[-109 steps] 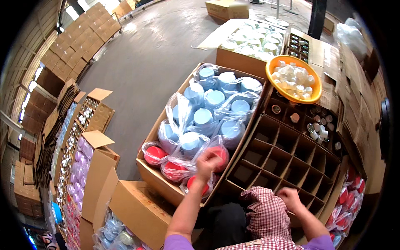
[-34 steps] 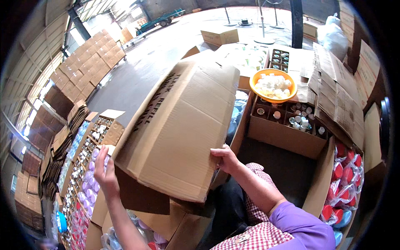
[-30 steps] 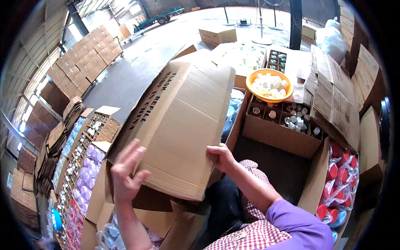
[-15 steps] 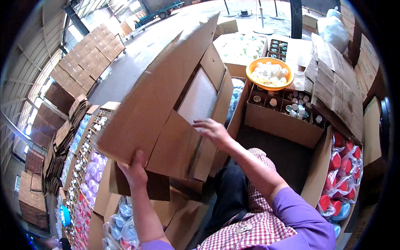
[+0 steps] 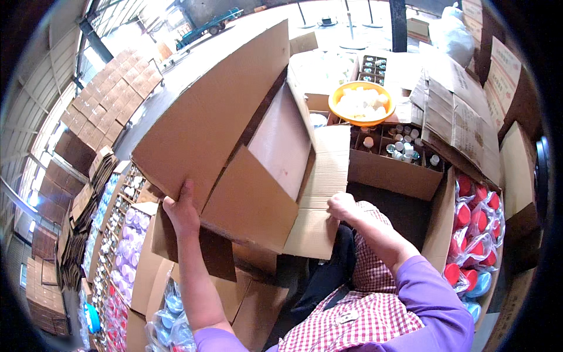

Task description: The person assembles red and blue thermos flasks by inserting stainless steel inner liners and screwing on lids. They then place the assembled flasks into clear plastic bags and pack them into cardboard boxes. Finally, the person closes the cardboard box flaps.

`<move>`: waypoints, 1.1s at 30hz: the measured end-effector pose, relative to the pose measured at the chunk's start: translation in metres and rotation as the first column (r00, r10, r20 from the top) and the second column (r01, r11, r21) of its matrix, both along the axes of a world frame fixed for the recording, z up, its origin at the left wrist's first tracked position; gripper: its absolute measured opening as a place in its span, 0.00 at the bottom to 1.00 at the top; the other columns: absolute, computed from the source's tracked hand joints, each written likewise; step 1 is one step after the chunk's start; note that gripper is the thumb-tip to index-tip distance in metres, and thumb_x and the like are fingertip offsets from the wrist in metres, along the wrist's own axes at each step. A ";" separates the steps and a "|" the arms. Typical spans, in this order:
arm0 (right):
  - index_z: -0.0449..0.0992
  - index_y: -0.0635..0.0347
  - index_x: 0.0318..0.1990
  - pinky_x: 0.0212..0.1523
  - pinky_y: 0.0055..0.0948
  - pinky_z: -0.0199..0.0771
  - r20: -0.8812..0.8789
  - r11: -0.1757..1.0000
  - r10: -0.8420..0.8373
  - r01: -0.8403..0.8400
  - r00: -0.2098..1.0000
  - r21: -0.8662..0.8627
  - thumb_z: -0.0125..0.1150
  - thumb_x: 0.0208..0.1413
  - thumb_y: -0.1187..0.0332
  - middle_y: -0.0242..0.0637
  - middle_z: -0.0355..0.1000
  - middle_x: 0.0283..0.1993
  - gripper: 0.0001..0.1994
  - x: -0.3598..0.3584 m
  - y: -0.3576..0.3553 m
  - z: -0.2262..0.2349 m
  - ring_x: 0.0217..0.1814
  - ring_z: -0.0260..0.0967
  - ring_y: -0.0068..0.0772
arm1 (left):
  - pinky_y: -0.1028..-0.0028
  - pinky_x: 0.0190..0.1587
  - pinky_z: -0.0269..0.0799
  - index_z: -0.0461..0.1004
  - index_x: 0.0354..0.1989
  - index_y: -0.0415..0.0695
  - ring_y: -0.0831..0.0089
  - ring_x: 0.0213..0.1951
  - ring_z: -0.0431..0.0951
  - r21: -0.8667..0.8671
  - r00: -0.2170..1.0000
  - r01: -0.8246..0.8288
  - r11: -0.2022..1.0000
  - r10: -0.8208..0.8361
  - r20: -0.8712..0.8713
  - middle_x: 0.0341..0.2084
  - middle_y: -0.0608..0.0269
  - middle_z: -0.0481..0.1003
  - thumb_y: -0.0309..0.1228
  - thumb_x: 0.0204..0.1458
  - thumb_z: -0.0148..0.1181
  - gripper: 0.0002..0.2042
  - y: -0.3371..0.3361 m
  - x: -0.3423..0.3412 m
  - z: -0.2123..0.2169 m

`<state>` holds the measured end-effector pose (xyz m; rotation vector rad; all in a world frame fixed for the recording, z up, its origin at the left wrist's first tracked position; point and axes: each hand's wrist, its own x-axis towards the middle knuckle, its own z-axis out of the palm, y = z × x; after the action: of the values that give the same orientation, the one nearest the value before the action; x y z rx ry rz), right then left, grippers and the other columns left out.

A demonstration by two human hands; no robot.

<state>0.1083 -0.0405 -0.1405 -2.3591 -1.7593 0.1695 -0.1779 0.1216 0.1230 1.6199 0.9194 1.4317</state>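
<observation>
A large cardboard box [image 5: 249, 196] is tilted in front of me, its flaps folded outward. My left hand [image 5: 185, 212] grips its lower left edge, the thumb pressed on the outer flap. My right hand [image 5: 343, 206] is closed on the outer edge of the right flap [image 5: 316, 217], which is swung outward. A pale flat sheet [image 5: 282, 144] shows inside the opening; what lies under it is hidden.
An orange bowl [image 5: 362, 121] of white caps stands on a divided carton [image 5: 393, 176] of bottles. At right, another carton holds bagged red-capped containers [image 5: 478, 220]. Purple-capped containers [image 5: 130, 246] and bagged blue ones [image 5: 173, 311] are at left. Flattened cardboard [image 5: 457, 117] leans back right.
The right flap has been pulled open toward the right, and my right hand has moved from the opening to that flap's edge. More of the pale sheet shows.
</observation>
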 end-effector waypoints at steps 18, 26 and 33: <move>0.69 0.56 0.55 0.22 0.25 0.75 -0.953 0.952 0.297 0.097 -0.053 0.291 0.57 0.56 0.63 0.44 0.75 0.36 0.19 -0.097 0.054 0.151 0.31 0.73 0.24 | 0.64 0.54 0.64 0.61 0.57 0.32 0.62 0.49 0.70 -0.094 0.916 0.277 0.956 -0.293 -0.274 0.51 0.52 0.69 0.40 0.53 0.58 0.29 0.120 -0.024 -0.062; 0.73 0.61 0.44 0.39 0.48 0.72 -0.405 0.972 0.170 -0.084 0.898 0.221 0.49 0.56 0.45 0.53 0.73 0.36 0.25 -0.073 0.078 0.225 0.42 0.72 0.54 | 0.64 0.56 0.61 0.66 0.54 0.34 0.62 0.52 0.68 -0.168 0.881 0.355 0.920 -0.389 -0.267 0.52 0.52 0.69 0.49 0.56 0.49 0.29 0.036 0.016 -0.016; 0.71 0.62 0.35 0.37 0.32 0.68 -0.727 0.822 0.083 0.366 0.682 0.437 0.56 0.53 0.59 0.40 0.69 0.29 0.13 0.025 -0.194 0.149 0.32 0.67 0.32 | 0.65 0.52 0.63 0.68 0.50 0.36 0.62 0.49 0.69 -0.057 0.818 0.401 0.915 -0.385 -0.428 0.48 0.52 0.70 0.45 0.56 0.50 0.24 0.005 0.055 -0.013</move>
<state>0.1330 -0.2341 0.0083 -1.6371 -1.0210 0.4322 -0.1227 0.1264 0.1105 2.0608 0.7318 0.8183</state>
